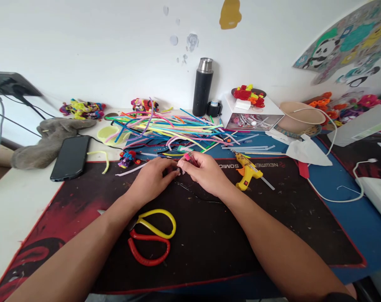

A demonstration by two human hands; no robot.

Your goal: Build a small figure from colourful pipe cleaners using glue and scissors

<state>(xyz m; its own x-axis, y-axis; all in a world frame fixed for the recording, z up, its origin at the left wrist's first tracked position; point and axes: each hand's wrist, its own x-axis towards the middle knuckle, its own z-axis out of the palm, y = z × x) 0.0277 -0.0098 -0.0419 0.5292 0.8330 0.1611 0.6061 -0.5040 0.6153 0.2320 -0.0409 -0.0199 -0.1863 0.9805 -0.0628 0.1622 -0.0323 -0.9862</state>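
Observation:
My left hand (154, 178) is closed, thumb and fingers pinched together over the black mat. A pale lilac pipe cleaner (130, 170) runs out to the left from it, and a whitish bit shows at the fingertips. Close beside it, my right hand (206, 172) is closed on a small thing with a bright pink end (187, 156); fingers cover most of it, so its kind is unclear. Scissors (157, 224) with one yellow and one red handle lie below my left wrist, blades partly hidden by the forearm. A yellow glue gun (247, 171) lies right of my right hand.
Many coloured pipe cleaners (168, 126) are heaped behind my hands. A black flask (203, 88) stands at the wall beside a white box (253, 111). At left lie a phone (70, 157) and a small pipe-cleaner figure (128, 159). A white cable (350, 197) curls at right.

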